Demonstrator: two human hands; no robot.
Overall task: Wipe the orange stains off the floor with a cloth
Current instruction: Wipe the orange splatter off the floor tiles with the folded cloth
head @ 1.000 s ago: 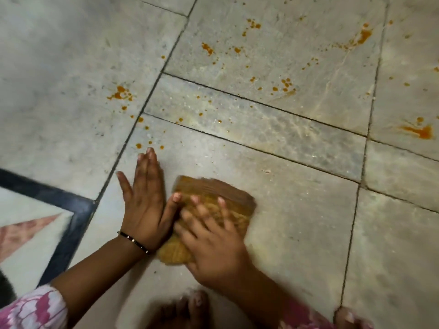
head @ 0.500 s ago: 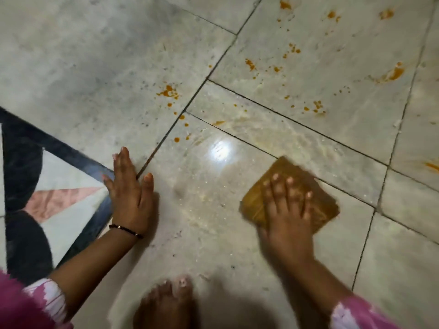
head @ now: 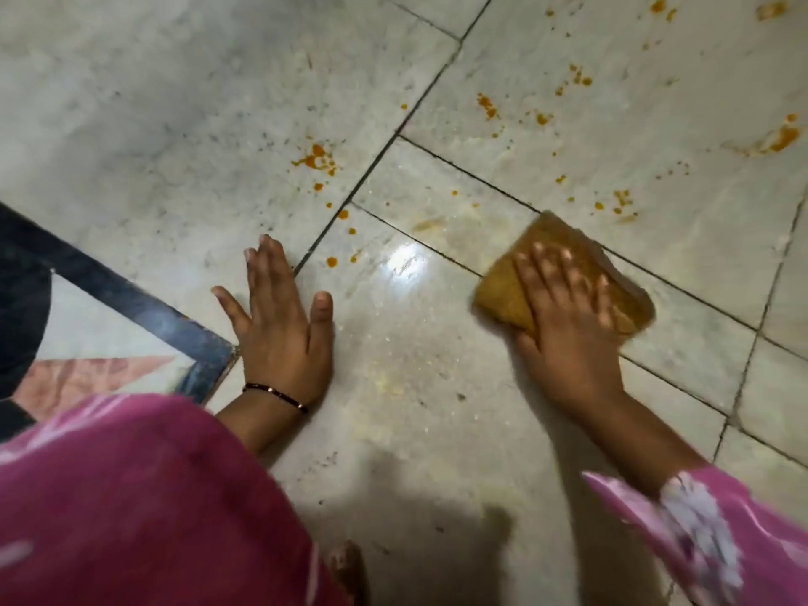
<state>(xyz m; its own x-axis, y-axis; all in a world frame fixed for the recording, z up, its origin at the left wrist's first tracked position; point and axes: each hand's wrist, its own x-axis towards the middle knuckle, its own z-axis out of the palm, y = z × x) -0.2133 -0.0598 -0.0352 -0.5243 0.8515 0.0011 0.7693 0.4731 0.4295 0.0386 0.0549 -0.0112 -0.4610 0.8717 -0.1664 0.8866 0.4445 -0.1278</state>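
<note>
Our right hand (head: 568, 317) has swept the cloth (head: 564, 273) away from our left hand (head: 280, 325), fingers pressed flat on it; the left stays spread, bracing on the floor (head: 131, 124). The orange stains (head: 319, 159) ahead remain, so we judge more passes are needed

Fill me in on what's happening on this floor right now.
A person is crouched over a pale tiled floor, wiping up orange stains. The right hand presses a folded, orange-soiled cloth flat against the tiles, while the left hand rests flat on the floor as a brace. The patch between the hands looks wet and mostly clean. Orange stains remain beyond the left hand, and more lie past the cloth.
</note>
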